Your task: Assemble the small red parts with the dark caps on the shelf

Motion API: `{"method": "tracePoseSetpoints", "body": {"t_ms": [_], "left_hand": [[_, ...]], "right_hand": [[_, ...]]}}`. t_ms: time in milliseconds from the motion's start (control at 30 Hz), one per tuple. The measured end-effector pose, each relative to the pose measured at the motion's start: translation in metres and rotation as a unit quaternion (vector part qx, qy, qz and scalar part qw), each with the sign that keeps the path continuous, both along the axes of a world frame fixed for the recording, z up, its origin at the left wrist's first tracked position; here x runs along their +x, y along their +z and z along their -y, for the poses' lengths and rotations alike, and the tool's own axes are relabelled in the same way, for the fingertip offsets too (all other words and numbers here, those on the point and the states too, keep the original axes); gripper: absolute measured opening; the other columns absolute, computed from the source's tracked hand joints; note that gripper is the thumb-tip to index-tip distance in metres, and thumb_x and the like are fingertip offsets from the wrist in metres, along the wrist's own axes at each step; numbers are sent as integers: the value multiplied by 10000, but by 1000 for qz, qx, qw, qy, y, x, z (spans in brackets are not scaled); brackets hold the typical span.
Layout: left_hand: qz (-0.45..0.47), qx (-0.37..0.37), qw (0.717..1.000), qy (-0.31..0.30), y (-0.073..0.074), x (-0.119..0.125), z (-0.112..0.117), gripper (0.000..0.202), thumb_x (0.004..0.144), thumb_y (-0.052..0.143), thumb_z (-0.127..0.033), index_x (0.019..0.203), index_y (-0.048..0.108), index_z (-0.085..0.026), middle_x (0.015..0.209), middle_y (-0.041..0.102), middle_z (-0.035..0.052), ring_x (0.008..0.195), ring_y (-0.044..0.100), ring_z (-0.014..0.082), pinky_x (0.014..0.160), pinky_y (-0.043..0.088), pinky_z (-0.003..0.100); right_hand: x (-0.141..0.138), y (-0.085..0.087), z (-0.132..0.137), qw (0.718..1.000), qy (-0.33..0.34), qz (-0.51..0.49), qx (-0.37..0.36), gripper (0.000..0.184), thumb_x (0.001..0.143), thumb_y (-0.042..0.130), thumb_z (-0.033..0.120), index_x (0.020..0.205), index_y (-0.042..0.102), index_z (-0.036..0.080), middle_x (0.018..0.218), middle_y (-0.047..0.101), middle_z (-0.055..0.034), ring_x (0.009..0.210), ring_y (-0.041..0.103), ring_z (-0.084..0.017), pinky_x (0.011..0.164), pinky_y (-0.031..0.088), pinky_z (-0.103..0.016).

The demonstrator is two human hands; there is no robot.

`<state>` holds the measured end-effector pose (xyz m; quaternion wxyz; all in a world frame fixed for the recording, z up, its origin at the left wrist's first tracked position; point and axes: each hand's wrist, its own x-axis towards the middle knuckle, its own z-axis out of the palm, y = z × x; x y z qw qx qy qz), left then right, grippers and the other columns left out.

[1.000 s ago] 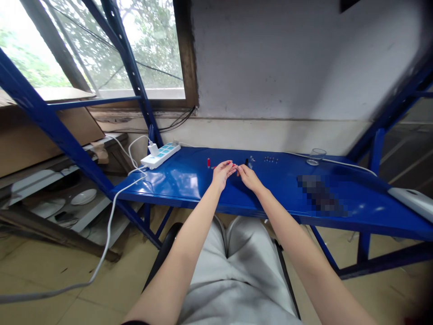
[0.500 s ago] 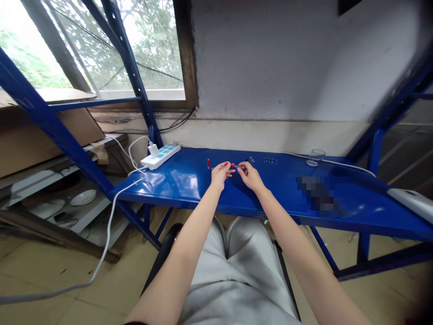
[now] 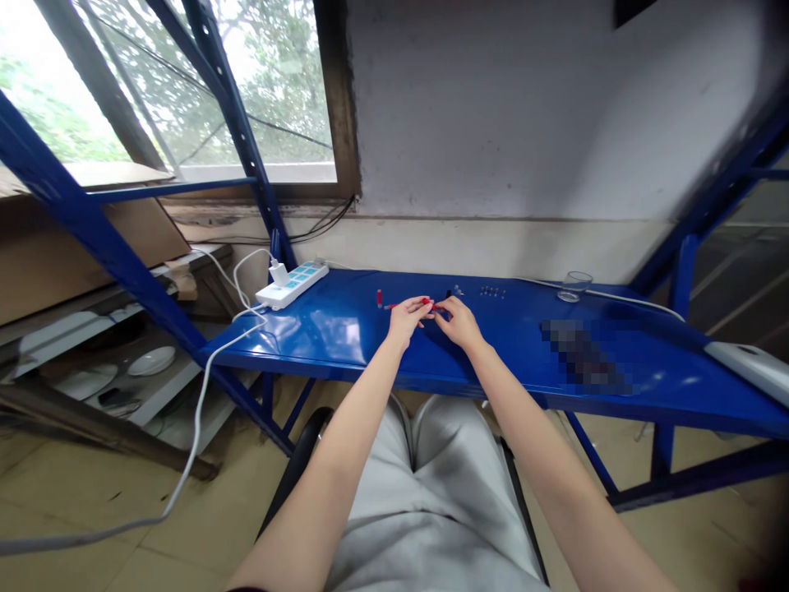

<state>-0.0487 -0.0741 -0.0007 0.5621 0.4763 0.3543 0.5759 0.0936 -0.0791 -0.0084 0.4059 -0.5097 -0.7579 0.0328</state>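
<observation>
Both my hands meet over the middle of the blue metal shelf [image 3: 345, 329]. My left hand [image 3: 407, 316] has its fingers curled and pinched toward a small red piece [image 3: 433, 307] held between the two hands. My right hand [image 3: 459, 321] pinches the same small piece from the right. What the piece is stays too small to tell. Another small red part [image 3: 380, 296] stands on the shelf just left of my left hand. A small dark part [image 3: 457, 290] and a row of tiny dark pieces [image 3: 493, 290] lie just beyond my right hand.
A white power strip [image 3: 292, 282] with a plugged charger and white cable lies at the shelf's left end. A small glass cup [image 3: 574, 284] stands at the back right, a white cable beside it. A white object [image 3: 749, 366] sits at the far right. Blue rack posts frame both sides.
My hands drew slightly apart half a second ago with the red piece between them, and now they have closed together again. Nothing else has moved.
</observation>
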Motion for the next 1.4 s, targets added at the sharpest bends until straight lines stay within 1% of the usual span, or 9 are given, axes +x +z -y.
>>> {"method": "tracePoseSetpoints", "body": {"t_ms": [200,400,500,800,967,1067,1233,1300,1400], "left_hand": [[18,-18,998,59,3,-1,-1,347,661,714,-275,979,651,-149,957,678,97,593,639,110,446,332,168],[-2,-6,997,81,0,-2,-4,356,669,706,-312,979,647,-147,891,687,87,561,619,100,433,322,165],[-19,-2,997,73,-2,-2,-5,343,670,706,-304,966,648,-139,885,688,93,571,618,100,437,323,160],[-47,18,996,76,-3,0,-5,294,674,695,-267,934,651,-138,818,683,90,637,628,128,462,351,169],[-123,62,988,64,-7,8,-2,249,678,677,-219,911,659,-134,787,672,71,653,626,132,510,419,193],[-221,95,970,43,-9,16,-4,226,673,677,-190,890,671,-126,801,678,65,659,616,123,615,475,229],[-390,156,906,43,-5,29,-18,193,682,675,-212,857,693,-134,827,695,70,743,622,149,746,489,271],[-428,157,888,57,-3,35,-26,185,682,676,-228,845,699,-143,839,699,73,758,626,166,753,485,282],[-448,139,880,78,-4,42,-38,177,693,664,-243,843,702,-157,860,701,70,790,631,180,746,479,282]], "right_hand": [[6,-1,-5,998,-42,35,-40,196,763,482,234,877,632,179,743,596,-38,699,547,-155,680,405,-250],[24,-1,-8,966,-208,-5,-151,150,725,528,229,840,618,195,790,654,-53,770,597,-191,647,400,-255],[30,0,-8,951,-249,-18,-183,156,728,535,226,854,619,190,846,668,-77,832,607,-214,658,407,-266],[30,5,-12,930,-284,11,-231,173,782,545,333,790,657,202,839,674,-90,861,623,-231,710,432,-310],[28,1,-18,936,-277,25,-214,198,783,542,342,834,680,209,861,682,-86,876,624,-222,738,430,-304],[27,-1,-22,938,-275,31,-209,207,771,551,342,847,693,211,879,688,-82,886,623,-212,741,428,-282],[27,-2,-23,938,-277,36,-204,235,779,537,349,868,707,212,874,692,-88,889,624,-213,732,425,-274],[27,-1,-22,937,-280,37,-204,241,782,536,349,879,708,213,880,691,-93,898,623,-222,738,425,-285],[26,0,-20,936,-284,42,-203,238,785,536,344,890,708,218,889,690,-93,903,624,-227,748,424,-298]]}}
